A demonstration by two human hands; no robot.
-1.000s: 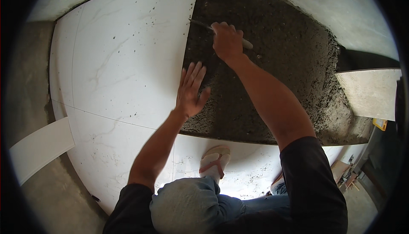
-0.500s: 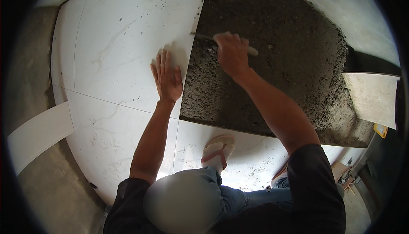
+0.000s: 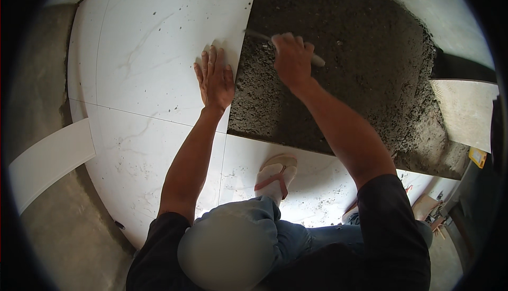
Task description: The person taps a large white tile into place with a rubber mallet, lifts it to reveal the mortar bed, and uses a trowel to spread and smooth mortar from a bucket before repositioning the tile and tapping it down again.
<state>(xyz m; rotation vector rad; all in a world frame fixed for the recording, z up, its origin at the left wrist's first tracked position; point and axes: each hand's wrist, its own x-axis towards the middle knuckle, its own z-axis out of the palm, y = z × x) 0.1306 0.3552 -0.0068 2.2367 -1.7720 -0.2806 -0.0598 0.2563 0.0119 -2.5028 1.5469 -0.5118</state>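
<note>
My left hand (image 3: 216, 82) rests flat, fingers spread, on a white marbled floor tile (image 3: 153, 52) close to its right edge. In my right hand (image 3: 294, 60) is the pale handle of a trowel (image 3: 318, 60), gripped in a closed fist. Its thin dark metal part reaches left to the tile's edge; the blade's full shape is hard to make out. Below the trowel spreads a bed of grey, crumbly mortar (image 3: 354, 79), rough beside the tile and smoother farther off. Small mortar crumbs dot the tile.
My sandalled foot (image 3: 275, 177) stands on the near white tile (image 3: 312, 185). A loose tile piece (image 3: 468, 111) lies at the mortar's right end, near a yellow tool (image 3: 477, 157). Another white strip (image 3: 53, 158) lies at the left. Concrete walls (image 3: 37, 79) border the floor.
My right hand and the trowel have shifted slightly up and right along the tile's edge. My left hand still lies on the tile. The whole view has moved a little.
</note>
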